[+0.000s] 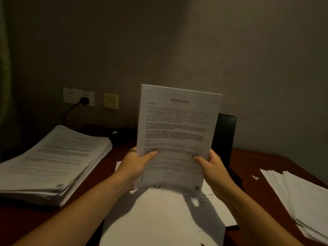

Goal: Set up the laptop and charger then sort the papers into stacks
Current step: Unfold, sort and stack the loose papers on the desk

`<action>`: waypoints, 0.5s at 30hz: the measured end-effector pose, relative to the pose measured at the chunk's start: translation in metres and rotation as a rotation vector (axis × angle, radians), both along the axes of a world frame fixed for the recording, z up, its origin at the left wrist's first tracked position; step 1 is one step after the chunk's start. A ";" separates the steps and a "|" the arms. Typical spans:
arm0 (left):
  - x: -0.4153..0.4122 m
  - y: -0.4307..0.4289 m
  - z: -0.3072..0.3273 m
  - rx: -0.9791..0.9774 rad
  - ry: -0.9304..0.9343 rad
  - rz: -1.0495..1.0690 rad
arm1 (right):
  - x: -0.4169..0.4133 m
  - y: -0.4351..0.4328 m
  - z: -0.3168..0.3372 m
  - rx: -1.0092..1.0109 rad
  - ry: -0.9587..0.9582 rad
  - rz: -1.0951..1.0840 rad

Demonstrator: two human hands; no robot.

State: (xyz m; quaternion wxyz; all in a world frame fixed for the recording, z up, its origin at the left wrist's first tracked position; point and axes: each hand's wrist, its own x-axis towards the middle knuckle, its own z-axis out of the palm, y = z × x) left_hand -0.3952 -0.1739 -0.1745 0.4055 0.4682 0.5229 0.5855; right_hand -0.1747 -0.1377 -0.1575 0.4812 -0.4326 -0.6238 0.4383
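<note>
The black laptop [224, 139] stands far on the reddish-brown wooden worktop [257, 166], mostly hidden behind the white printed sheaf of papers [177, 128], whose heading and dense lines are too blurred to read. The left hand [136, 164] and the right hand [213, 166] each clamp a lower side edge of that sheaf, thumbs on its face, holding it upright above loose white sheets [159, 219] lying near. A thick stack of printed pages [53, 160] lies left, fanned white sheets [301, 201] are cut off at right, and a black plug [84, 100] sits in the white wall socket [71, 95].

Reddish desk [252, 162]: tall paper stack [53, 162] left, fanned sheets [301, 201] right.
</note>
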 end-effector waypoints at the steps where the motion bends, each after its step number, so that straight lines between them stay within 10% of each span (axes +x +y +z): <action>1: -0.001 0.000 -0.004 -0.018 0.007 0.016 | -0.002 -0.001 -0.002 0.004 -0.021 0.005; 15: -0.093 -0.011 0.022 -0.007 0.163 0.343 | -0.101 -0.008 0.013 0.010 0.005 0.030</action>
